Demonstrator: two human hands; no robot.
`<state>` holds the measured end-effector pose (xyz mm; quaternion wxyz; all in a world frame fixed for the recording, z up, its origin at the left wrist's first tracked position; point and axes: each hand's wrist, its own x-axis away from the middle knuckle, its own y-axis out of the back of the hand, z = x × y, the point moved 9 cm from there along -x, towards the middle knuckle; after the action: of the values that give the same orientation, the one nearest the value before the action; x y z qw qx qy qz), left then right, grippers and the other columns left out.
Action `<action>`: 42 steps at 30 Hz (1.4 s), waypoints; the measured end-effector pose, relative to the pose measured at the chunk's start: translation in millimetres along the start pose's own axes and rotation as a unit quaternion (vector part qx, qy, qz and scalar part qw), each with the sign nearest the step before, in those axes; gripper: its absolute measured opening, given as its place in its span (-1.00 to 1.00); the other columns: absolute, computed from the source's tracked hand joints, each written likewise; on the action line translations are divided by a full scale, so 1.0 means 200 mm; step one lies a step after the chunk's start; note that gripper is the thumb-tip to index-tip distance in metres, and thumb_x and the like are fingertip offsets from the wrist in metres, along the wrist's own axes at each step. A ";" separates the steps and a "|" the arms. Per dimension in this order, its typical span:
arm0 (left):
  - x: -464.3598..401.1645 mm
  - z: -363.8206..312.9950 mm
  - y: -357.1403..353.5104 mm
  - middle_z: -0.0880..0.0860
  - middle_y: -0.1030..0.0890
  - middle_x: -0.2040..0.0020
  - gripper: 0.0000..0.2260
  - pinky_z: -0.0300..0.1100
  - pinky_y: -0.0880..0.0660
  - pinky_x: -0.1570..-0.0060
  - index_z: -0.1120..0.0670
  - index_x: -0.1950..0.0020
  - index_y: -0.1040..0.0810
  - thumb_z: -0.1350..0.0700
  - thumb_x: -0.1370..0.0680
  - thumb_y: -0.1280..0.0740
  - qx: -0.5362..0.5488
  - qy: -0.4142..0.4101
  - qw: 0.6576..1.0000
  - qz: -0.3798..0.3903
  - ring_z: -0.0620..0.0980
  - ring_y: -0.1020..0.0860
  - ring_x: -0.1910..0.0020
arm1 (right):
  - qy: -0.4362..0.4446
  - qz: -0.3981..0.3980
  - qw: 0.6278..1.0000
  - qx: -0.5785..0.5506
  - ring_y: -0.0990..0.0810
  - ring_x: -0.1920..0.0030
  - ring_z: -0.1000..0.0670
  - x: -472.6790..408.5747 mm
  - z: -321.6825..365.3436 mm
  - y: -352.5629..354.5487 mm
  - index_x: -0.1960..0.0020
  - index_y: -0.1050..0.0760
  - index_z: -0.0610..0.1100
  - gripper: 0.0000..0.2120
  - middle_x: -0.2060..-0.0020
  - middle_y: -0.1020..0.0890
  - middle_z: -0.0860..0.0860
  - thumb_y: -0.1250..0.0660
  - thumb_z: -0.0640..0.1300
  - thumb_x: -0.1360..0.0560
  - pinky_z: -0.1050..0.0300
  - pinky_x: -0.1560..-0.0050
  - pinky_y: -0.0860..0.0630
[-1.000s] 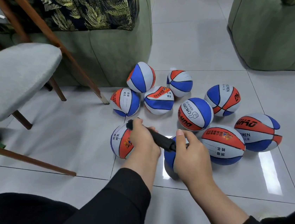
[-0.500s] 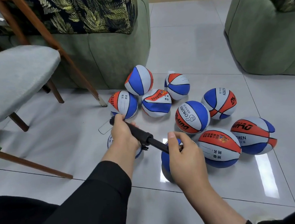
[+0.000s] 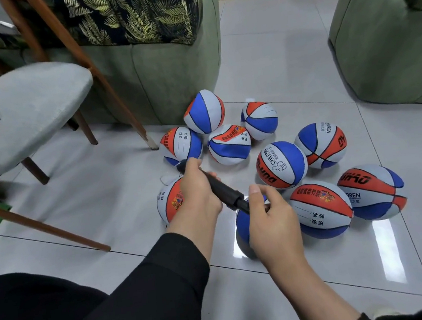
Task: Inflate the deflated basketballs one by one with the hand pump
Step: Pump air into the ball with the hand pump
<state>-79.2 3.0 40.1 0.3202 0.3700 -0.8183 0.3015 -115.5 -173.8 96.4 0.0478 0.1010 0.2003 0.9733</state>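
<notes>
Several small red, white and blue basketballs lie in a cluster on the tiled floor. My left hand (image 3: 197, 190) grips the handle of a black hand pump (image 3: 224, 191). The pump slants down to the right into a blue ball (image 3: 242, 226), mostly hidden under my right hand (image 3: 271, 216). That hand holds the pump's lower end against the ball. A red and white ball (image 3: 170, 204) sits just left of my left hand. Another ball with red and blue panels (image 3: 320, 209) touches my right hand's side.
A grey padded chair (image 3: 28, 114) with wooden legs stands at the left, one leg (image 3: 147, 138) ending near the balls. A green sofa (image 3: 168, 70) with a leaf-print cover is behind them. A green armchair (image 3: 385, 34) stands at the right. Bare tiles lie between.
My left hand pulled the pump handle out up-left, then pushed it back in toward the ball. My right hand stayed on the ball.
</notes>
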 end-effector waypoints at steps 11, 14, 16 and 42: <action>0.04 0.13 -0.04 -0.03 -0.50 0.47 -0.81 -0.13 -0.49 0.21 0.09 0.05 -0.53 -0.02 -0.55 -0.40 -0.007 0.007 1.000 0.014 -0.01 -0.48 0.38 | -0.016 -0.036 0.999 0.009 -0.56 0.20 0.03 -0.01 -0.05 0.02 -0.01 -0.54 0.03 -0.72 0.35 -0.59 0.09 -0.12 0.14 -0.66 0.02 0.19 -0.38; 0.06 0.16 -0.02 -0.03 -0.50 0.51 -0.80 -0.13 -0.48 0.21 0.10 0.10 -0.52 -0.02 -0.55 -0.39 -0.017 0.013 1.000 0.007 0.00 -0.50 0.37 | -0.021 -0.013 1.000 0.018 -0.59 0.13 -0.02 -0.01 -0.05 -0.02 -0.08 -0.55 0.05 -0.70 0.28 -0.62 0.10 -0.11 0.17 -0.65 0.02 0.14 -0.43; 0.04 0.13 -0.01 0.00 -0.53 0.45 -0.81 -0.13 -0.47 0.22 0.10 0.06 -0.54 -0.02 -0.55 -0.40 -0.027 0.019 0.999 0.009 -0.01 -0.50 0.35 | -0.012 0.005 1.000 0.010 -0.59 0.11 0.02 0.00 -0.02 -0.04 -0.11 -0.56 0.06 -0.72 0.26 -0.61 0.14 -0.15 0.16 -0.64 0.00 0.07 -0.48; -0.06 -0.03 0.08 -0.01 -0.50 0.45 -0.85 -0.22 -0.46 0.37 0.06 0.04 -0.49 0.06 -0.50 -0.41 0.020 0.019 0.999 -0.024 -0.03 -0.46 0.42 | -0.006 -0.003 1.000 -0.011 -0.55 0.30 0.00 0.03 -0.04 0.01 -0.01 -0.55 0.12 -0.74 0.47 -0.53 0.09 -0.17 0.24 -0.60 0.00 0.22 -0.50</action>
<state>-84.6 21.0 30.7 0.3356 0.3901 -0.7965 0.3175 -122.7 -178.3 92.0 0.0535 0.1061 0.1895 0.9747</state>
